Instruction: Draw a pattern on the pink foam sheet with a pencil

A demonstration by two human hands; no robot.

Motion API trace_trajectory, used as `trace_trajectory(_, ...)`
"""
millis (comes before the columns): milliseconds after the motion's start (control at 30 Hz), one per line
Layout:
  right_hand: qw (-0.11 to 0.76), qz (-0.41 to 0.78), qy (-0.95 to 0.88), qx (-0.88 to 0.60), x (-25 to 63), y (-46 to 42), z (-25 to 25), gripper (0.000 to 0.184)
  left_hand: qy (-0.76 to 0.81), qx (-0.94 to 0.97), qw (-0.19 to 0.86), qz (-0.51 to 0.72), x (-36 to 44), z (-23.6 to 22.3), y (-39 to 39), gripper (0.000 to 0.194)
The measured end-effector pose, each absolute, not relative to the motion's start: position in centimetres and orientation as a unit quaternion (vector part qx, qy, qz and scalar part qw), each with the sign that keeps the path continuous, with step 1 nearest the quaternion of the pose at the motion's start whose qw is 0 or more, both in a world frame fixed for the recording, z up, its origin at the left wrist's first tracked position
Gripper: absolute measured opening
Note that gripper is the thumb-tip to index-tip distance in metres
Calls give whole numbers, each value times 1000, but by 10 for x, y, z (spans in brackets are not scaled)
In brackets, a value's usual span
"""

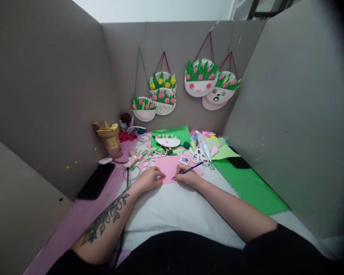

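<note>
A sheet of pink paper (168,168) lies on the white-covered table in front of me. My right hand (187,176) grips a dark blue pencil (196,165), its tip down on the paper near the lower edge. At the sheet's left side rests my left hand (151,178), its fingers extended over the paper. A small white card (184,160) with a dark handwritten mark sits just above my right hand. Beyond the paper, a half paper plate with green and pink cutouts (167,142) lies on a green sheet (184,131).
White scissors (200,156) and piping-style bags (206,149) lie right of centre. A pink glue gun (133,158) with its cord, a phone (96,181) and a tumbler (111,139) stand left. Green sheets (250,187) cover the right side. Decorated plates (201,86) hang on the grey partition.
</note>
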State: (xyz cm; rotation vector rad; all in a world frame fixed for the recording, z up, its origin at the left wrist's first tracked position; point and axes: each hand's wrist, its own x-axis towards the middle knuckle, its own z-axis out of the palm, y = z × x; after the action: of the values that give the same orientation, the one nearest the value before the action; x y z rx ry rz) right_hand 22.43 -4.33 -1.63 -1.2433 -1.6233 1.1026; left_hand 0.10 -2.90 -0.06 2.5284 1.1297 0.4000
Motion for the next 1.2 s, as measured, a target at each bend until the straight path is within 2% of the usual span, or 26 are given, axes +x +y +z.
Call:
trace_trajectory(367,394,409,-659,-493,223,-43,-15,20,399,891,169,138,0,-2,-28,32)
trace_trajectory(567,385,456,-639,-485,225,-43,-20,18,403,888,175,136,1,2,-30,31)
trace_trajectory(1200,367,491,-642,-461,225,-43,-21,22,396,891,173,140,1,-1,-28,32)
